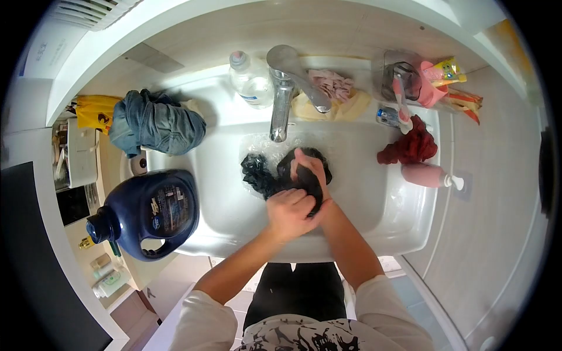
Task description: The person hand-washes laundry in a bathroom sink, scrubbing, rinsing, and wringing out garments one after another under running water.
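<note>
Over the white sink basin [228, 205], both my hands work on a wet black cloth [307, 184]. My left hand [290, 212] is closed on the cloth's lower edge, with its fingers curled. My right hand [313, 169] lies against the cloth's upper right part, its fingers pressed around it. The two hands touch near the wrist of my right arm. More dark cloth [256, 173] is bunched to the left, in soapy water below the chrome faucet [280, 117].
A dark blue detergent bottle [155, 213] and rolled denim [158, 126] stand left. Behind are a clear bottle [252, 85] and a yellow cloth [345, 108]. On the right are a red cloth [413, 143], a pink pump bottle [422, 175] and a pink cup [428, 88].
</note>
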{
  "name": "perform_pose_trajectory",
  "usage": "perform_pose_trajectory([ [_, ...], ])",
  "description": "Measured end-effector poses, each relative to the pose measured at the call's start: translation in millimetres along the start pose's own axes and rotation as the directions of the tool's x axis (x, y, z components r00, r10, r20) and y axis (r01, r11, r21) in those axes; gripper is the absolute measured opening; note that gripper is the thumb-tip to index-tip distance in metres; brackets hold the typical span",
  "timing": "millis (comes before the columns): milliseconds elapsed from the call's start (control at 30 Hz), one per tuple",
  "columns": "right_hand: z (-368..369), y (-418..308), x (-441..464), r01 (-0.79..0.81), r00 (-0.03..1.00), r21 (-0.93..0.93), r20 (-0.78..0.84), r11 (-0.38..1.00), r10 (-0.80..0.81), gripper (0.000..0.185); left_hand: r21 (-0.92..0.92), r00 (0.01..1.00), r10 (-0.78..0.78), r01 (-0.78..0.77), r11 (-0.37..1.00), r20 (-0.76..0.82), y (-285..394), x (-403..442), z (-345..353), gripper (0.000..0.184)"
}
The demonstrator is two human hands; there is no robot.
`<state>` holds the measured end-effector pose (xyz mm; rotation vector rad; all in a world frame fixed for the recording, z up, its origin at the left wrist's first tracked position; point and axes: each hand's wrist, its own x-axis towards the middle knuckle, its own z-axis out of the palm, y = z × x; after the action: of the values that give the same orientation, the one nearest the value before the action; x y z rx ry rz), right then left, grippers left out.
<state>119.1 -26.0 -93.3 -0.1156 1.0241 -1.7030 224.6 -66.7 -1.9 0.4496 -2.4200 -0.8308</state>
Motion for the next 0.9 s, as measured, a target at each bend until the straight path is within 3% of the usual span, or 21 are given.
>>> perform_pose_trajectory([
  [33, -6.6, 7.6, 2.3, -0.032, 0.997, -0.003, 0.075, 0.999, 0.032, 0.044, 0.069, 0.999, -0.012, 0.015, 0.997, -0.035, -6.9, 2.7, 2.9, 0.038],
  [100, -5.3, 34.4, 2.8, 0.056, 0.998, 0.246, -0.019, 0.968, -0.053, 0.040, 0.200, 0.994, -0.030, 0.050, 0.979, -0.101, -35.2, 14.1, 16.8, 0.038],
  [133, 20.5, 23.6, -3.9, -0.019, 0.959, 0.331, -0.260, 0.943, 0.110, 0.037, 0.248, 0.985, -0.100, 0.133, 0.959, -0.141, -46.3, 20.4, 19.7, 0.037],
  [167, 32.8, 9.0, -7.1, -0.070, 0.945, 0.297, -0.286, 0.952, 0.159, 0.036, 0.172, 0.944, -0.246, 0.286, 0.943, -0.219, -54.7, 26.8, 23.7, 0.038],
  [233, 47.0, -10.2, -4.1, -0.178, 0.911, 0.231, -0.329, 0.956, 0.249, 0.036, 0.179, 0.907, -0.333, 0.383, 0.906, -0.257, -57.5, 30.0, 25.7, 0.040],
  [267, 31.7, 1.9, -6.8, -0.139, 0.945, 0.156, -0.275, 0.978, 0.179, 0.037, 0.161, 0.941, -0.273, 0.306, 0.939, -0.198, -50.0, 23.4, 26.0, 0.037],
  [333, -12.1, 13.3, 5.0, -0.248, 0.959, 0.458, 0.240, 0.854, 0.150, 0.037, 0.063, 0.993, -0.076, 0.081, 0.995, -0.086, -23.8, 3.8, 25.4, 0.027],
  [433, -15.2, 39.0, 11.0, -0.195, 0.949, 0.586, 0.314, 0.786, 0.001, 0.033, 0.017, 1.000, 0.013, -0.013, 1.000, 0.016, -4.8, -3.3, 22.1, 0.025],
  [500, 9.7, 49.6, -5.8, 0.086, 0.990, 0.424, -0.137, 0.901, -0.029, 0.032, 0.118, 0.990, -0.115, 0.124, 0.985, -0.085, -37.5, 11.0, 21.9, 0.029],
  [533, 24.1, 18.1, -11.0, -0.190, 0.946, 0.251, -0.214, 0.949, 0.245, 0.030, 0.169, 0.942, -0.278, 0.310, 0.936, -0.185, -50.3, 25.6, 20.6, 0.033],
  [567, 38.2, 6.0, -13.4, -0.225, 0.936, 0.290, -0.201, 0.930, 0.289, 0.028, 0.211, 0.890, -0.377, 0.432, 0.877, -0.257, -61.4, 41.9, 11.6, 0.034],
  [633, 33.3, 10.5, -12.0, -0.242, 0.931, 0.250, -0.212, 0.938, 0.297, 0.029, 0.193, 0.888, -0.400, 0.443, 0.875, -0.225, -64.2, 36.1, 15.1, 0.033],
  [700, 27.0, 33.0, -18.5, 0.117, 0.954, 0.290, -0.298, 0.950, -0.026, 0.032, 0.135, 0.954, -0.275, 0.290, 0.947, -0.120, -41.5, 16.5, 19.7, 0.030],
  [733, 1.8, 40.5, -2.9, -0.070, 0.980, 0.667, 0.183, 0.742, -0.072, 0.034, -0.005, 0.983, -0.167, 0.168, 0.986, -0.079, -26.2, 4.8, 22.7, 0.033],
  [767, -24.0, 49.0, 12.4, -0.488, 0.776, 0.695, 0.622, 0.528, -0.101, 0.037, -0.063, 1.000, -0.016, 0.015, 0.998, -0.021, -11.0, -2.4, 22.7, 0.034],
  [800, -26.3, 59.7, 17.1, -0.503, 0.747, 0.715, 0.642, 0.485, -0.171, 0.037, -0.029, 1.000, -0.011, 0.011, 1.000, 0.003, -8.5, -1.4, 19.3, 0.034],
  [833, -11.8, 50.5, 8.9, -0.391, 0.874, 0.753, 0.484, 0.529, -0.043, 0.035, 0.003, 1.000, -0.005, 0.005, 1.000, 0.023, -7.6, -0.3, 18.4, 0.033],
  [867, 2.9, 41.5, 0.6, -0.290, 0.950, 0.743, 0.299, 0.603, 0.088, 0.033, 0.053, 0.994, -0.092, 0.095, 0.994, -0.051, -19.1, 6.9, 20.3, 0.033],
  [900, 34.7, 15.4, -23.2, -0.120, 0.932, 0.614, -0.201, 0.780, 0.302, 0.030, 0.096, 0.977, -0.176, 0.188, 0.977, -0.121, -37.9, 17.5, 21.3, 0.034],
])
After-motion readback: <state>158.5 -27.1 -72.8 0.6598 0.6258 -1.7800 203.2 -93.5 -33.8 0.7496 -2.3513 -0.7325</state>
